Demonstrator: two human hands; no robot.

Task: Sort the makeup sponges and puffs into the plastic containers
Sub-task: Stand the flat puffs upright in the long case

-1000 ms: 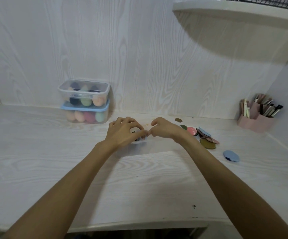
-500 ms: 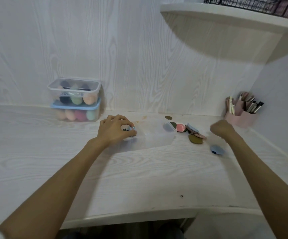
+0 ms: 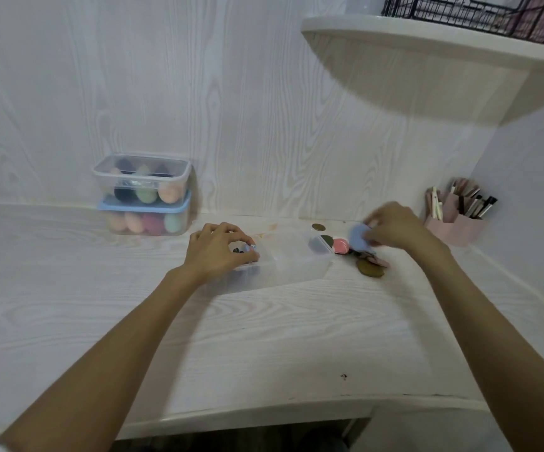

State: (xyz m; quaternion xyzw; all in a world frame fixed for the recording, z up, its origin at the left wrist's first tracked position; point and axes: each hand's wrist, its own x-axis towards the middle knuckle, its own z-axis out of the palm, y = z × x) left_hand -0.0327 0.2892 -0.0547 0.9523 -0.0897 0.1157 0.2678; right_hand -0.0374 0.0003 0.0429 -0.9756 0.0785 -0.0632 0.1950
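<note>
Right hand [image 3: 391, 225] has swung over to the loose pile [image 3: 366, 261] and now pinches a blue puff [image 3: 358, 239] lifted off the desk. Left hand [image 3: 220, 252] still curls around puffs at the clear box [image 3: 291, 264]. Next stop, likely that box.

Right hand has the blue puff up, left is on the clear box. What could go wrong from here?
The blue puff looks pinched only at its edge by the right hand, so that grip may slip and drop it onto the loose puff pile. The clear container is light and low; the left hand at its left end could nudge or tip it. Motion blur hides the exact finger contact.
</note>
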